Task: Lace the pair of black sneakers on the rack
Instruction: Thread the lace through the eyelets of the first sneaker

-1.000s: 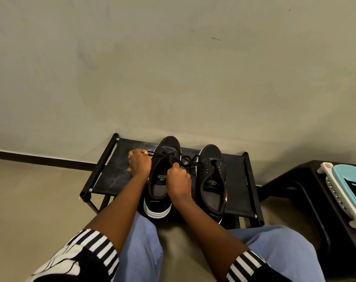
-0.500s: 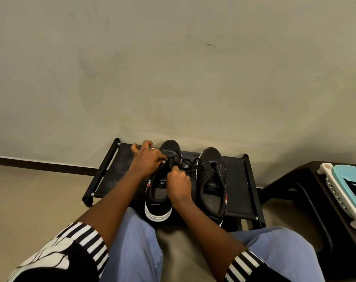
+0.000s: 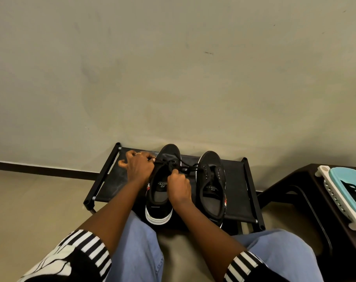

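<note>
The left sneaker (image 3: 163, 186), low in the middle of the frame, is the one being laced. A black lace (image 3: 181, 165) crosses its front eyelets and trails off to the right, over toward the toe of the right sneaker (image 3: 211, 186). Only the front rows look threaded, and the eyelets nearer the opening seem bare, though the lace is black on black and hard to follow. The right sneaker shows bare eyelets down both flaps and no lace of its own, so by my reckoning well under half of the job is done.

Both sneakers lie side by side on the black rack (image 3: 112, 180), just apart from each other. Their long axes run from bottom to top of the frame. The toes point up toward the wall and the heels face the person, with the left sneaker's white heel hanging over the rack's near edge.

The left hand (image 3: 137, 165) sits at the left side of the left sneaker, fingers curled and pinching one end of the lace by the eyelets. The right hand (image 3: 179, 187) is over the tongue, fingers closed, pinching the lace where it crosses.

At the right edge of the frame a dark stool (image 3: 295, 190) carries a pale blue basket (image 3: 344, 192) with something dark in it.
</note>
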